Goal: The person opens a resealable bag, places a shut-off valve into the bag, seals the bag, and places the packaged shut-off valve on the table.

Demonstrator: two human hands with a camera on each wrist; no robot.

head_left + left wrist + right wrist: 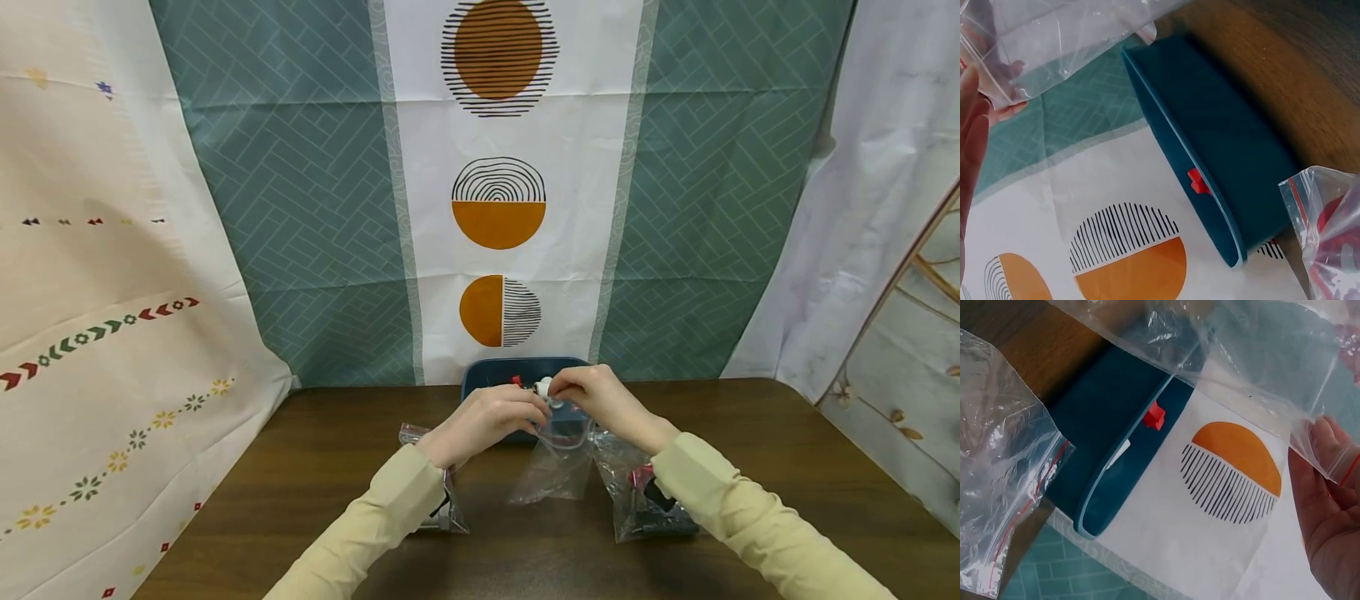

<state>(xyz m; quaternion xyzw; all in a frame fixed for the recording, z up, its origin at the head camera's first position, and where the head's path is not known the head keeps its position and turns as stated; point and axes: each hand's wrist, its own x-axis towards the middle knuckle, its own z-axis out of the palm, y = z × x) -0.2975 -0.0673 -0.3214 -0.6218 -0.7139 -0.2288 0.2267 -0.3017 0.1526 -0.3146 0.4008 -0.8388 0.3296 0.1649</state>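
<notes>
A clear plastic zip bag (558, 471) hangs between both hands, in front of the dark blue bin (1216, 119). My left hand (491, 417) pinches the bag's top edge on the left side. On the opposite side, my right hand (606, 404) grips the edge between thumb and fingers, beside the red zip line seen in the right wrist view. The bag looks thin and see-through, with no bulky contents showing. Inside the bin, a red piece (1155, 416) and a white piece (1118, 454) show past its rim.
On the brown wooden table (322, 467), a clear bag (450, 515) with small parts lies under the left forearm. Another clear bag (630, 504), holding red and black things, lies by the right forearm. A patterned curtain (322, 208) hangs behind the bin.
</notes>
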